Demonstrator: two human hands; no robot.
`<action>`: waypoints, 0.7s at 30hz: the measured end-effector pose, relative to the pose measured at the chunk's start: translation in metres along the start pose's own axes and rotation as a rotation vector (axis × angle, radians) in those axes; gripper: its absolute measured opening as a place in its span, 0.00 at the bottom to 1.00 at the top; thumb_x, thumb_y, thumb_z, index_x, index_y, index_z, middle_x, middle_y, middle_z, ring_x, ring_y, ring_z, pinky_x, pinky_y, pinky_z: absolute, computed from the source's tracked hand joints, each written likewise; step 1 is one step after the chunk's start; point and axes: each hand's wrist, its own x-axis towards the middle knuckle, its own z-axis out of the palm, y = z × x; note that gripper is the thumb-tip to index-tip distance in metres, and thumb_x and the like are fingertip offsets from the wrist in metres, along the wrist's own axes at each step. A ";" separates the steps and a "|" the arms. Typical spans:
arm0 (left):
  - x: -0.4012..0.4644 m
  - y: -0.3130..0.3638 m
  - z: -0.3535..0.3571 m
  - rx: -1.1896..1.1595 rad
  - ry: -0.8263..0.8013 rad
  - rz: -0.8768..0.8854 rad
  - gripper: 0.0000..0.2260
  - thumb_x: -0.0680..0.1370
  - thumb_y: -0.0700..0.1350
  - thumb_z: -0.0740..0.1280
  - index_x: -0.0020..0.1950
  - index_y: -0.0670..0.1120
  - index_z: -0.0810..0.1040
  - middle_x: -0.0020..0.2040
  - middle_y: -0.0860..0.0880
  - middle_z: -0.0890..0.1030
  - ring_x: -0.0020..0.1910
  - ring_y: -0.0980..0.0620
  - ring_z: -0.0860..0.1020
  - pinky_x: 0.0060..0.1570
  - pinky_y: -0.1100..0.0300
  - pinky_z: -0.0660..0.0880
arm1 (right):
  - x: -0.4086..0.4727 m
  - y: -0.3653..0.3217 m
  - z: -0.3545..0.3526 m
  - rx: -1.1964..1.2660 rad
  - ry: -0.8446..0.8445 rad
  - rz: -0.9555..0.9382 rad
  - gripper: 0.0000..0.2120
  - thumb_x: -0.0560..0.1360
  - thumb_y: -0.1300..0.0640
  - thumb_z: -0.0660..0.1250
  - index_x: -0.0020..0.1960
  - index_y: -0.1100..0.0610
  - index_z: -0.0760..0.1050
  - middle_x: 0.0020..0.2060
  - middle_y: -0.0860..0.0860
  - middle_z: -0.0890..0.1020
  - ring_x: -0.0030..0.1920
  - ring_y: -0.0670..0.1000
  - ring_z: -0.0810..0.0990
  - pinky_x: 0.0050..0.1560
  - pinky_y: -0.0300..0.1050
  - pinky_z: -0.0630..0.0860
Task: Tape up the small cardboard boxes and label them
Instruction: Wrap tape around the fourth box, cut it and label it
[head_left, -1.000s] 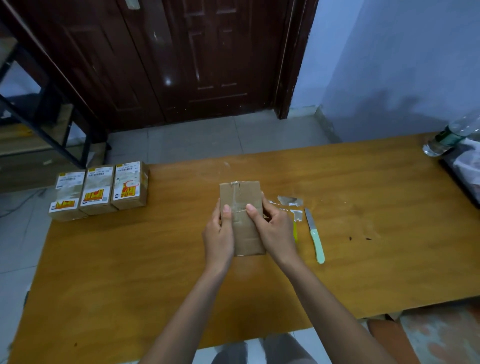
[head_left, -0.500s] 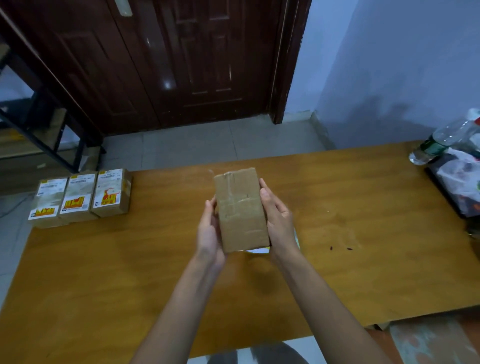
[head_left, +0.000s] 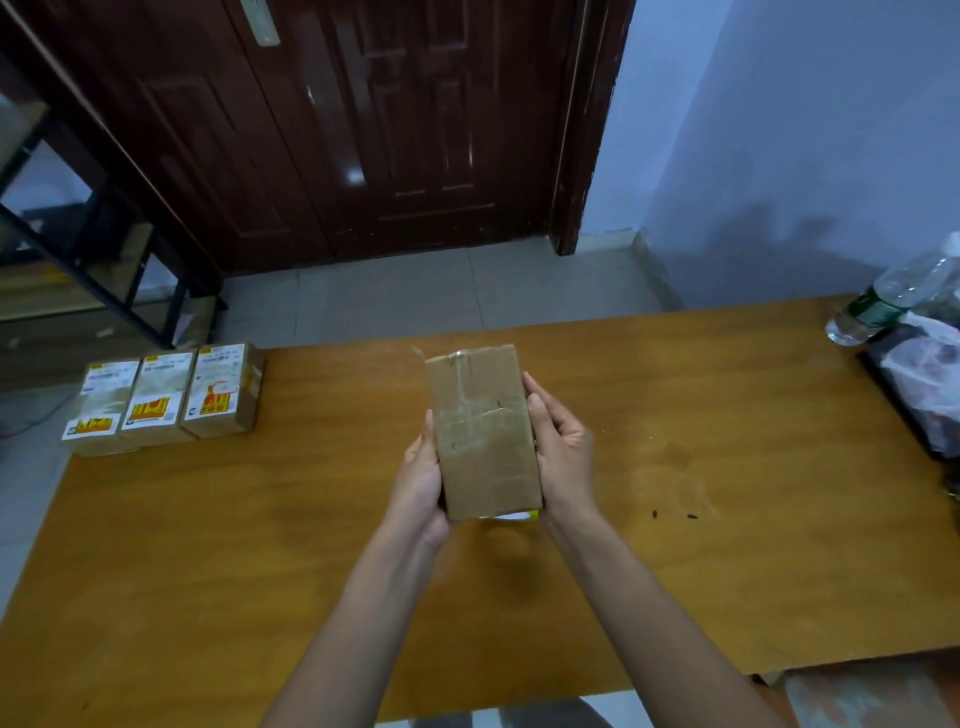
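Both hands hold one taped box (head_left: 483, 431) up over the table (head_left: 727, 519): the left hand (head_left: 421, 478) grips its left side, the right hand (head_left: 561, 447) its right, fingers curled behind. Three labelled boxes (head_left: 166, 397) sit side by side at the table's far left corner.

bare forearms, no sleeves, bare hands (head_left: 563, 457)

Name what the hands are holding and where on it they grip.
A small brown taped cardboard box, held above the wooden table: left hand on its left long side, right hand on its right long side.
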 end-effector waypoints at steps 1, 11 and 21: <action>0.001 0.001 0.001 0.036 0.038 0.019 0.16 0.83 0.52 0.58 0.53 0.45 0.81 0.43 0.45 0.86 0.39 0.48 0.84 0.47 0.49 0.80 | 0.000 0.001 0.000 -0.043 0.020 0.011 0.11 0.81 0.58 0.61 0.55 0.49 0.82 0.51 0.50 0.85 0.53 0.50 0.83 0.51 0.47 0.81; -0.010 0.003 0.009 0.358 0.238 0.498 0.06 0.81 0.44 0.65 0.54 0.48 0.82 0.55 0.50 0.82 0.53 0.55 0.79 0.55 0.58 0.77 | -0.028 -0.008 0.003 -0.594 -0.103 -0.007 0.45 0.59 0.24 0.66 0.69 0.48 0.68 0.61 0.45 0.76 0.59 0.43 0.76 0.59 0.45 0.75; -0.021 0.017 -0.023 0.476 0.114 0.354 0.12 0.81 0.50 0.64 0.60 0.45 0.73 0.59 0.44 0.79 0.57 0.48 0.79 0.57 0.49 0.77 | -0.036 -0.008 0.004 -0.269 -0.256 0.251 0.32 0.64 0.33 0.70 0.58 0.55 0.79 0.49 0.51 0.86 0.49 0.52 0.85 0.46 0.44 0.81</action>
